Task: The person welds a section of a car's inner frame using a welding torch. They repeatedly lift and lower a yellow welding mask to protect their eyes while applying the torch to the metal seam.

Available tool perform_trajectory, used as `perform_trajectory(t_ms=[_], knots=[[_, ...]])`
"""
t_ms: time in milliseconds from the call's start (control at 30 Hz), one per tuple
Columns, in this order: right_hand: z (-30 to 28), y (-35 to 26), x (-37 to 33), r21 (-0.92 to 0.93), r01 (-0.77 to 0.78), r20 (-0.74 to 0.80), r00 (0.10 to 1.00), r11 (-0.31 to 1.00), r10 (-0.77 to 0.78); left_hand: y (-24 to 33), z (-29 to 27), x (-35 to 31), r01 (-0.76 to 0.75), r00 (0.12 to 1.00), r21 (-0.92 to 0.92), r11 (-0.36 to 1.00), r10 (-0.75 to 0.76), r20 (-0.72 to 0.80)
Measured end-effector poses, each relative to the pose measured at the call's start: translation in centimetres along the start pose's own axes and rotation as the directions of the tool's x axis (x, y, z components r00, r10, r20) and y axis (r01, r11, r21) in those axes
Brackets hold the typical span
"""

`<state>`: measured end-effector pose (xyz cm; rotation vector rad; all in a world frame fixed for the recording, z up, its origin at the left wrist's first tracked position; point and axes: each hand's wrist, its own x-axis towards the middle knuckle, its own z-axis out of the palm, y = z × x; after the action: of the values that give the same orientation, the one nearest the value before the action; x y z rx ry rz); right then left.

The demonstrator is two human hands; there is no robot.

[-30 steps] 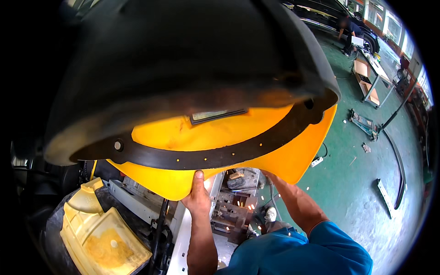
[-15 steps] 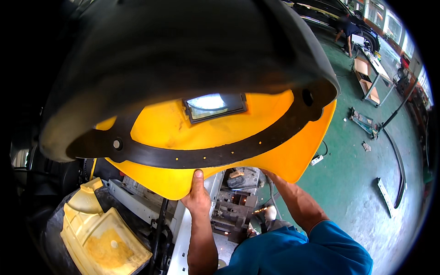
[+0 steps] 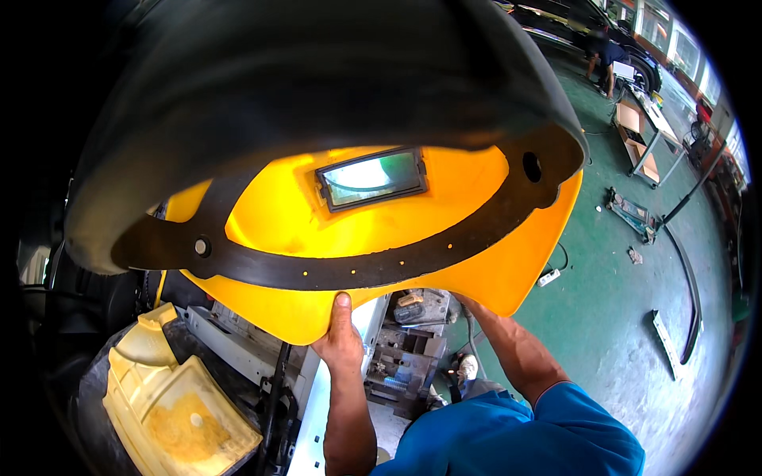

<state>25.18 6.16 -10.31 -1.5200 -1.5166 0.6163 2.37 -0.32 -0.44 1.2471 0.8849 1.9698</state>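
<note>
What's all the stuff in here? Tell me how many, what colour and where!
mask: 1, yellow, middle
window: 1, black-framed, in mask
band: 1, black, across mask
pale part: 1, yellowish, lower left
metal parts: several, grey, between arms
car: 1, black, top right
co-worker: 1, dark clothes, beside car
cart: 1, pale top, upper right
box: at least 1, brown, on cart
jack: 1, greenish, right
socket strip: 1, white, beside mask
floor: 1, green, right
shirt: 1, blue, bottom
left hand: 1, bare, mask's lower edge
right hand: 1, bare, mostly behind mask
</note>
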Motion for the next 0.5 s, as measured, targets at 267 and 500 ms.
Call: perform_trajectory(t_ms=[267,500], knots=[[-0.28,0.08,0.1,0.009,-0.006,0.007,1.0,1.0,0.006,0.22,0.36,-0.19,0.026,0.999,-0.024,0.999,-0.027,-0.021],[-0.64,0.22,0.15,0.017,-0.012,0.01,1.0,1.0,0.012,-0.51,0.21,-0.5,0.068,0.995,-0.049,0.996,-0.071,-0.066]])
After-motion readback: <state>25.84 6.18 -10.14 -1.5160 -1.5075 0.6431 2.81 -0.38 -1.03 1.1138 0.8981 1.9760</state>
